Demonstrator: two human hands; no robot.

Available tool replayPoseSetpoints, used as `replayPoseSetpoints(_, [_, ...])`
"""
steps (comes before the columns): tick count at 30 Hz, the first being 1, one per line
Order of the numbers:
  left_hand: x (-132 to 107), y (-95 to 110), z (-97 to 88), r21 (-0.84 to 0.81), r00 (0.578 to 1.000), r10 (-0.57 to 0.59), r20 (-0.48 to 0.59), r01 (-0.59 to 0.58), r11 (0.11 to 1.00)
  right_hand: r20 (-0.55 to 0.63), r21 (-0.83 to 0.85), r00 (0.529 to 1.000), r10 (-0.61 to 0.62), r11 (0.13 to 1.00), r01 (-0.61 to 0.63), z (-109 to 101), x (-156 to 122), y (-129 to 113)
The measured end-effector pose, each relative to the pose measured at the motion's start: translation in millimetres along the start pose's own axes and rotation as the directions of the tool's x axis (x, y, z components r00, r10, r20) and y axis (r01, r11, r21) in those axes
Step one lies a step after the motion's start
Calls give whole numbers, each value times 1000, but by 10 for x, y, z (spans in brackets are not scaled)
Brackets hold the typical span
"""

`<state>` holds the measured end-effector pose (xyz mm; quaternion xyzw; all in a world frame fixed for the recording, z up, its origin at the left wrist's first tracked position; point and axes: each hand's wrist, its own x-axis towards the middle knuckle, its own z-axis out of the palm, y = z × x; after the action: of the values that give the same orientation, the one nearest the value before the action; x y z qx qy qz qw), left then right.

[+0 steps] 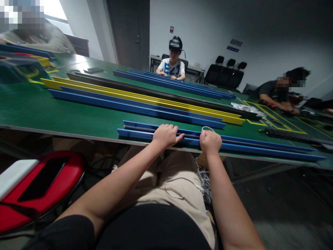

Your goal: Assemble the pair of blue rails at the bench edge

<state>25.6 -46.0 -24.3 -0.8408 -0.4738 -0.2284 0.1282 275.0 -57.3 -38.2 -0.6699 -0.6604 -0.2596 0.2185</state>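
A long blue channel rail (260, 148) lies along the near edge of the green table, with a thin pale strip visible inside its left end. My left hand (166, 134) rests on this rail left of its middle, fingers curled over it and thumb pointing right. Farther right, my right hand (210, 141) is closed in a fist at the rail. A loop of thin whitish cord or strip (207, 128) sticks up from that fist; where the rest of it runs is hidden. The fingertips of both hands are out of sight.
Beyond lie another blue rail (135, 107), a yellow rail (156, 100), a black rail (145, 89) and several more blue rails (166, 83). Clear plastic wrapping (247, 109) sits to the right. Co-workers sit around the table (23, 104). A red stool (70, 166) stands at left.
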Motion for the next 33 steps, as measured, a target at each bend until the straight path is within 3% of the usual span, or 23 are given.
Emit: replayPoseSetpoints(33, [3, 0, 11, -12, 1000, -3, -12, 3, 1000, -20, 23, 1000, -1, 1000, 1, 6, -7, 7])
